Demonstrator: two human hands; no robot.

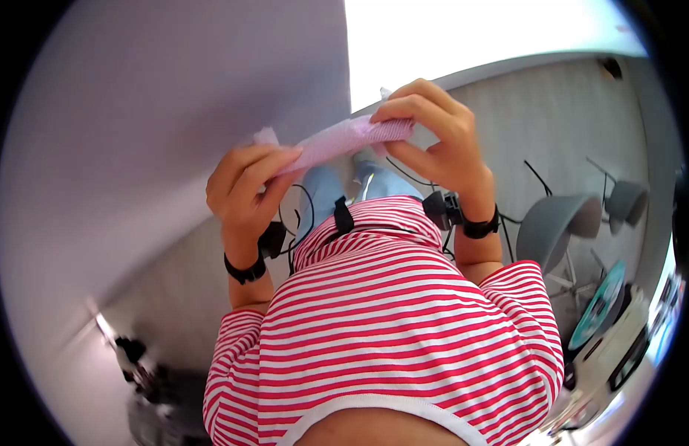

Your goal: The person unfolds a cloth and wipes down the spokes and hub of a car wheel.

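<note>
A rolled or folded pink strip with a fine dotted pattern is stretched between my two hands in front of my waist. My left hand pinches its left end between thumb and fingers, and a small pink flap sticks up beside the fingers. At the other end, slightly higher in the view, my right hand grips the strip with the thumb below and the fingers above. A bit of clear or whitish material shows by the right index finger. Whether the strip is cloth or paper I cannot tell.
A pale wall or panel stands on the left, with a bright white surface beyond my hands. Grey chairs are on the right. Black devices and cables hang near my waist and wrists.
</note>
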